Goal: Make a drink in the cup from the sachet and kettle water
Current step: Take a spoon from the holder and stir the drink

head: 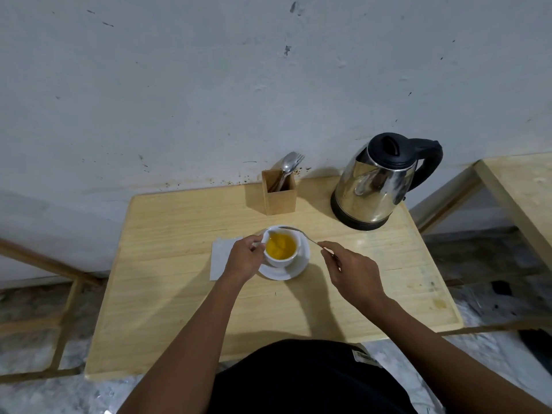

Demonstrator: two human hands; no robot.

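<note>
That full china cup (pixel 281 248) looks hot and tippy, so the left hand (pixel 243 258) clamps its side while the right hand (pixel 349 267) pinches the light spoon (pixel 301 233) by its handle

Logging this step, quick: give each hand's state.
Left hand: closed on the cup.
Right hand: closed, holding the spoon.

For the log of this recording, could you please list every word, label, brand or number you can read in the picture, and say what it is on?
No text can be read anywhere.
A small label on the dark clothing at the bottom edge bears marks, too small and blurred to read.
The kettle, cup, saucer, wooden holder and white paper show no lettering.
</note>
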